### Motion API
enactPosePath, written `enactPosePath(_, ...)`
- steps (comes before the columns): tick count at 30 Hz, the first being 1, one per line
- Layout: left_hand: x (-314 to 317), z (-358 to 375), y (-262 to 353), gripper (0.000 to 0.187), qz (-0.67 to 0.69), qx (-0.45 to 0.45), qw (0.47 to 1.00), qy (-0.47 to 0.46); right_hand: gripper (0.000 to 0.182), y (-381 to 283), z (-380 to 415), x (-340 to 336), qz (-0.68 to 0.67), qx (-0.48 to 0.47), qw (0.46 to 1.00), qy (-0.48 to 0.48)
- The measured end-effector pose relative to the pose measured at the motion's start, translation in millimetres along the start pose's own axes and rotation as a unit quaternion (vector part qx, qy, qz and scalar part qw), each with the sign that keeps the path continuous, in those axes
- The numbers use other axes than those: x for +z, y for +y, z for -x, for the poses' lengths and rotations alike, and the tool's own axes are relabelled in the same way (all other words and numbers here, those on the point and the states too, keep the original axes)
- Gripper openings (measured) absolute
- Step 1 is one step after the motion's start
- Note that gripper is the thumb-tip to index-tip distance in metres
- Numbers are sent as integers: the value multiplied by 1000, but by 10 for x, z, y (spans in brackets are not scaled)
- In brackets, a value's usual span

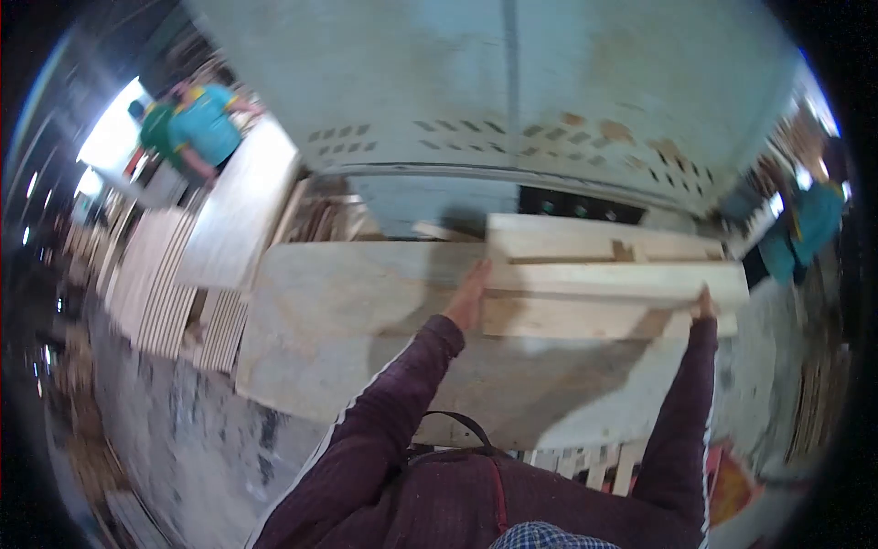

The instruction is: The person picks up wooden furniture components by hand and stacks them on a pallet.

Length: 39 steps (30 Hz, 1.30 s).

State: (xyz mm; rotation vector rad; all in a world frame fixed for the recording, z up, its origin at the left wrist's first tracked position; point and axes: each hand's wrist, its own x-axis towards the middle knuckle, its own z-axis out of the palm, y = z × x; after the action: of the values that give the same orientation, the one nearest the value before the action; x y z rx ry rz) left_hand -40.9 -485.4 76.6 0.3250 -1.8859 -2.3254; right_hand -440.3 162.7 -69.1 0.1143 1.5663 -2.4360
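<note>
Pale wooden boards (604, 317) lie in a small layered pile on the worktable's right half. Along their middle runs a narrower wooden plank (594, 279), its surface smeared by motion. My left hand (471, 295) is at the plank's left end, fingers around the edge. Near the right end, my right hand (705, 303) grips the plank's front edge with its thumb on top; its other fingers are hidden. A further board (558, 240) with a notch in it lies behind the plank.
A worn worktable (338, 297) stretches leftward, below a large pale-green metal cabinet (439, 82). Stacked panels (146, 274) stand at left beside a light slanted board (242, 201). People in teal shirts (206, 123) are at far left; another person (809, 229) stands at right.
</note>
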Motion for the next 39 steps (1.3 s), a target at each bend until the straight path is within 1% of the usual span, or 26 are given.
enactPosePath(1,-118,34,-4,72,-22,37,999,-1,77,-265,680,580,-61,4,991,120)
enactPosePath(2,-5,222,329,74,9,-3,997,76,90,-150,859,740,34,-132,983,121)
enactPosePath(3,5,373,546,76,44,-46,987,147,98,-98,1258,1076,184,-181,947,190)
enactPosePath(4,-226,461,462,76,49,-37,985,162,108,-48,1672,1429,328,-208,880,274)
enactPosePath(5,-591,558,219,77,-130,-20,972,192,105,170,2120,1899,338,-257,846,321)
enactPosePath(6,-960,699,3,79,-306,-7,927,215,103,496,2406,1910,454,-252,787,334)
enactPosePath(8,-1724,1131,-231,81,-457,-15,856,241,101,991,3136,2236,537,-250,764,256)
enactPosePath(9,-2005,1434,-201,80,-503,-39,817,281,101,1233,3506,2411,573,-253,749,215)
enactPosePath(10,-2270,1741,-157,78,-546,-63,773,319,101,1379,3862,2683,595,-233,745,190)
enactPosePath(12,-2672,2381,23,74,-581,-133,704,387,97,1722,4427,3154,623,-224,733,159)
enactPosePath(13,-2900,2660,24,72,-589,-169,678,405,97,1845,4643,3430,622,-229,733,156)
enactPosePath(14,-3091,2910,-1,71,-596,-205,651,423,93,1916,4869,3752,658,-155,722,149)
enactPosePath(15,-3223,3123,-66,71,-593,-203,651,428,90,1994,5024,3980,689,-82,706,142)
enactPosePath(16,-3339,3321,-126,68,-599,-168,640,451,90,2107,5103,4137,688,-86,707,141)
enactPosePath(17,-3450,3474,-169,66,-604,-132,629,472,85,2249,5160,4283,719,-85,674,148)
enactPosePath(18,-3474,3582,-148,66,-603,-131,629,474,80,2331,5233,4416,748,-82,639,156)
enactPosePath(19,-3472,3654,-149,64,-632,-98,613,465,80,2358,5291,4517,748,-84,640,157)
enactPosePath(20,-3460,3682,-111,62,-659,-64,596,455,75,2323,5321,4626,760,-70,625,165)
enactPosePath(21,-3461,3671,-84,62,-657,-60,598,455,71,2299,5323,4703,772,-59,609,173)
enactPosePath(23,-3431,3668,-48,61,-657,-66,586,469,69,2310,5338,4727,773,-59,607,177)
enactPosePath(25,-3428,3693,-18,60,-655,-71,590,467,65,2324,5344,4708,779,-57,599,179)
enactPosePath(27,-3430,3711,-3,59,-652,-77,591,468,66,2328,5349,4706,774,-60,604,180)
enactPosePath(28,-3425,3716,3,59,-648,-70,597,468,66,2325,5353,4717,769,-59,610,182)
enactPosePath(33,-3437,3712,-17,59,-633,-53,607,478,63,2272,5388,4824,775,-46,602,186)
enactPosePath(36,-3410,3732,5,59,-635,-69,604,476,62,2276,5404,4812,783,-43,593,185)
enactPosePath(39,-3424,3742,-11,63,-630,-84,614,468,61,2306,5394,4778,786,-42,587,190)
